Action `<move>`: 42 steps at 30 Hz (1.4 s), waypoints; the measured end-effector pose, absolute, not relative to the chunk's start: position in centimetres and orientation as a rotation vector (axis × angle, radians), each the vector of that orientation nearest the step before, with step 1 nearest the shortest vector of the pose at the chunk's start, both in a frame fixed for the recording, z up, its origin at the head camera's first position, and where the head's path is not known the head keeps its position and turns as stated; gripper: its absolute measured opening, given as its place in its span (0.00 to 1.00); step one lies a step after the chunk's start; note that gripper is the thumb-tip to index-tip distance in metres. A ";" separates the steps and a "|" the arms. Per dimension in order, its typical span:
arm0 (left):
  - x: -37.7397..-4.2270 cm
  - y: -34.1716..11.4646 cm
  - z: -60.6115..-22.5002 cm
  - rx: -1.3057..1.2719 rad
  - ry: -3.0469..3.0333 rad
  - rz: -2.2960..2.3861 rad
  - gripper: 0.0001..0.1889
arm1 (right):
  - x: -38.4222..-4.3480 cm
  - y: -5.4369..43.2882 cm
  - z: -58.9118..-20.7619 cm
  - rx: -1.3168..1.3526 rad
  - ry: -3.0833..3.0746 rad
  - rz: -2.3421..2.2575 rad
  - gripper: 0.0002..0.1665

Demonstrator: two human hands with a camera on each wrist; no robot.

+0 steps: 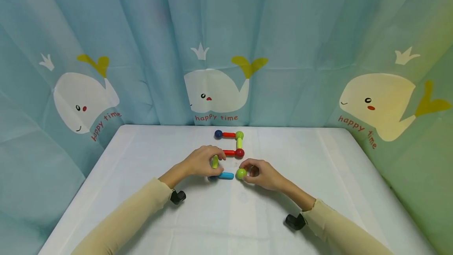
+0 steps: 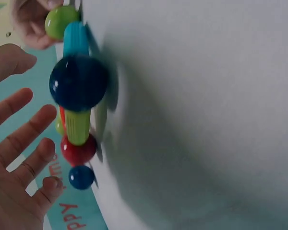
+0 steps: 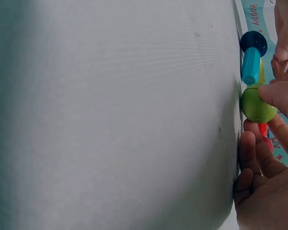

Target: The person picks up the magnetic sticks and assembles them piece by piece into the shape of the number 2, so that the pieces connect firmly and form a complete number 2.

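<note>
My right hand (image 1: 265, 175) pinches a green ball (image 1: 241, 174) between thumb and fingers, low over the white table. A small gap separates this ball from the free end of a light blue rod (image 1: 226, 175) in the head view. The rod's other end meets a dark blue ball (image 2: 79, 81), mostly hidden by my left hand in the head view. A yellow-green rod (image 1: 215, 162) runs from that blue ball toward the far side. Around these pieces, my left hand (image 1: 203, 161) has its fingers spread and relaxed, apart from the blue ball in the left wrist view.
Farther back, a dark blue ball (image 1: 218, 134), a red rod (image 1: 229, 135), a green ball (image 1: 239, 134), a yellow-green rod (image 1: 239, 143), a red ball (image 1: 239, 153) and another red rod (image 1: 229, 153) form a chain. A whale-print curtain (image 1: 297, 30) hangs behind the table (image 1: 301, 152).
</note>
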State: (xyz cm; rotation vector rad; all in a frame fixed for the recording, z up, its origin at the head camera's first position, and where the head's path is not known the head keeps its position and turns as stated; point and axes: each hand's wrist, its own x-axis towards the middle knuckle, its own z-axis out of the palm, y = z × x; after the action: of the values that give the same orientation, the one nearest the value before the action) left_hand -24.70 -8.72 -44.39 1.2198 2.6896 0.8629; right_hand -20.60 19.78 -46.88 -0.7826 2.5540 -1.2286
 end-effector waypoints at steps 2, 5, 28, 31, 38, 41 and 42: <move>-24.4 -8.5 -44.5 1.241 2.696 0.804 0.18 | -20.7 19.8 -46.9 -0.779 2.557 -1.216 0.16; -24.0 -8.3 -44.8 1.296 2.707 0.736 0.17 | -20.7 19.9 -46.9 -0.783 2.564 -1.204 0.16; -23.4 -7.4 -46.1 1.299 2.763 0.629 0.09 | -20.6 19.9 -47.2 -0.784 2.560 -1.237 0.16; -23.2 -7.6 -46.1 1.264 2.743 0.723 0.09 | -20.5 19.9 -47.1 -0.778 2.558 -1.241 0.16; -23.1 -7.8 -46.2 1.223 2.719 0.844 0.08 | -20.4 19.8 -47.0 -0.776 2.573 -1.233 0.16; -23.2 -7.8 -46.1 1.223 2.713 0.844 0.08 | -20.4 19.7 -47.0 -0.782 2.572 -1.233 0.16; -23.2 -7.8 -46.1 1.223 2.712 0.843 0.08 | -20.3 19.6 -46.9 -0.779 2.570 -1.234 0.16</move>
State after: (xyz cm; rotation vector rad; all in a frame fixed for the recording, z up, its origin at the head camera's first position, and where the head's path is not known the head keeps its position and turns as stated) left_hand -23.16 -7.81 -46.13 1.2229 2.7122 0.8427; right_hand -20.35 19.60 -46.94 -0.7786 2.5704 -1.2341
